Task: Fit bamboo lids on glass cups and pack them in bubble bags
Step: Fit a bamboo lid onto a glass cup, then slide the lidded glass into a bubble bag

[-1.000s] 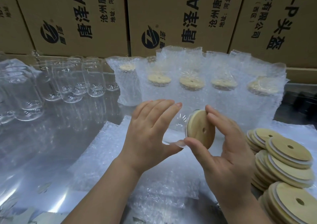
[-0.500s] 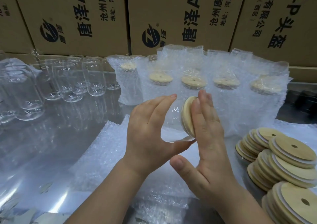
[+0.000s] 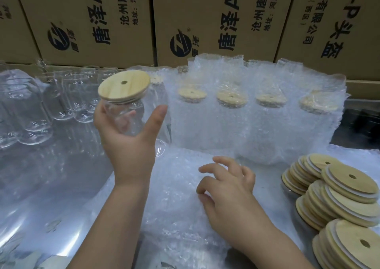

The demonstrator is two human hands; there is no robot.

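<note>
Above the shiny table (image 3: 41, 186), the left hand (image 3: 127, 143) grips a clear glass cup (image 3: 125, 118) capped by a round bamboo lid (image 3: 124, 86); the right hand (image 3: 228, 188), fingers loosely curled, touches flat bubble bags (image 3: 181, 207).

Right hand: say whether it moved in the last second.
Yes. The right hand left the bamboo lid and dropped to the flat bubble bags, now level with the loose lid stack.
</note>
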